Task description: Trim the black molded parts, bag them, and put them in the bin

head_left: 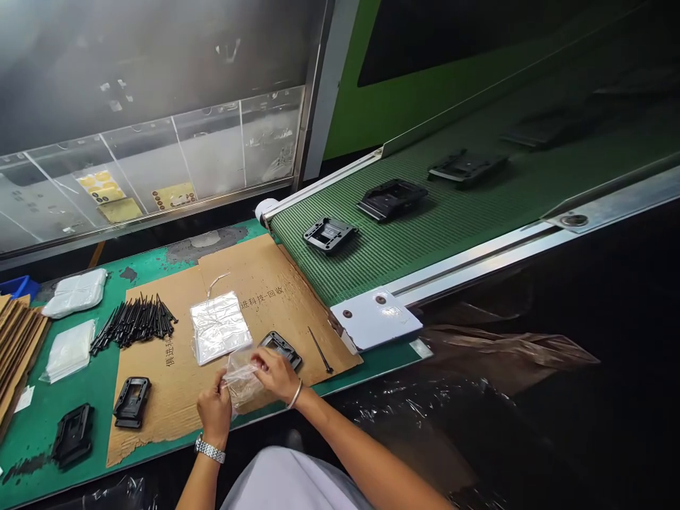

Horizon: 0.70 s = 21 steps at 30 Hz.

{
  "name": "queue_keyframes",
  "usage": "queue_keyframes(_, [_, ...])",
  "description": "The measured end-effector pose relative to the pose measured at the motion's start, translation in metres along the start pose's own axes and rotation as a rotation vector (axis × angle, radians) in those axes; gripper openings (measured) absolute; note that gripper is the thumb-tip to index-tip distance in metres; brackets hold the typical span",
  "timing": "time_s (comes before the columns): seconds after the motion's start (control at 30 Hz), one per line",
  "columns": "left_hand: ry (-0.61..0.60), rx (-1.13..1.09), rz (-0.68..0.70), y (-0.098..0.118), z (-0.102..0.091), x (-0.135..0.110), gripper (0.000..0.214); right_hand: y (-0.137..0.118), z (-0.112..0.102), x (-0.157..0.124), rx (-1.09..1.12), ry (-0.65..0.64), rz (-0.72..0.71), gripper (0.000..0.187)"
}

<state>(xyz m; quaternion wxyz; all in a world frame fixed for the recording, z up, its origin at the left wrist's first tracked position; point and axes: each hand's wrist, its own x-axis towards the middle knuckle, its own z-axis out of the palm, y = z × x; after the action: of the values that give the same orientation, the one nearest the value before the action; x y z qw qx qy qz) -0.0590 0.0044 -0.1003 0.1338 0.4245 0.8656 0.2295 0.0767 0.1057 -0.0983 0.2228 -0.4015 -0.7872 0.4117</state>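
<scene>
Between my two hands is a clear plastic bag (241, 382), held above the cardboard near the front edge of the table. My left hand (215, 411) pinches its left side; a metal watch is on that wrist. My right hand (277, 374) grips the bag's upper right edge with bent fingers. Just behind my right hand lies a black plastic frame (281, 346), partly covered by it. A stack of clear bags (220, 326) rests on the cardboard (265, 283) beyond my hands. A thin black rod with a wider end (320, 350) lies to the right.
A green conveyor belt (329, 276) slopes up to the right, carrying several black frames (393, 198). At left are a pile of black rods (135, 322), white packets (77, 292), two black frames (132, 402) and stacked cardboard (18, 347). A metal-edged panel (212, 149) stands behind.
</scene>
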Motion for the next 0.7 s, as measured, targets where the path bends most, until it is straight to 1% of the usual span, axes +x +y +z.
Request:
queue_keyframes(0.07, [0.008,0.073,-0.101,-0.001,-0.008,0.007,0.041,0.019,-0.010,0.003,-0.059,0.102,0.104,0.020])
queue_keyframes(0.1, [-0.013,0.097,-0.144,0.000,-0.011,0.010,0.044,0.029,-0.015,0.003,-0.083,0.141,0.165,0.022])
queue_keyframes(0.13, [-0.054,0.114,-0.174,0.000,-0.015,0.013,0.046,0.038,-0.018,0.002,-0.098,0.162,0.221,0.021])
queue_keyframes(0.2, [-0.152,0.130,-0.206,0.000,-0.018,0.018,0.046,0.052,-0.023,-0.003,-0.095,0.147,0.287,0.018])
queue_keyframes(0.27, [-0.225,0.125,-0.212,0.001,-0.019,0.021,0.043,0.060,-0.025,-0.010,-0.041,0.078,0.286,0.018])
queue_keyframes(0.37, [-0.279,0.116,-0.200,0.001,-0.015,0.023,0.039,0.058,-0.023,-0.023,0.090,-0.057,0.234,0.032])
queue_keyframes(0.4, [-0.299,0.110,-0.190,0.001,-0.013,0.023,0.038,0.056,-0.021,-0.028,0.177,-0.122,0.225,0.039])
queue_keyframes(0.47, [-0.341,0.083,-0.154,0.000,-0.009,0.024,0.037,0.049,-0.014,-0.036,0.445,-0.296,0.256,0.052])
queue_keyframes(0.53, [-0.392,0.028,-0.093,-0.002,-0.005,0.025,0.036,0.043,-0.003,-0.041,0.728,-0.446,0.350,0.058])
queue_keyframes(0.57, [-0.422,-0.009,-0.054,-0.003,-0.002,0.026,0.036,0.042,0.003,-0.041,0.820,-0.481,0.401,0.059])
queue_keyframes(0.6, [-0.452,-0.048,-0.014,-0.005,0.000,0.026,0.036,0.041,0.009,-0.040,0.859,-0.477,0.442,0.059])
queue_keyframes(0.7, [-0.518,-0.137,0.066,-0.011,0.007,0.024,0.032,0.045,0.025,-0.031,0.869,-0.355,0.499,0.058])
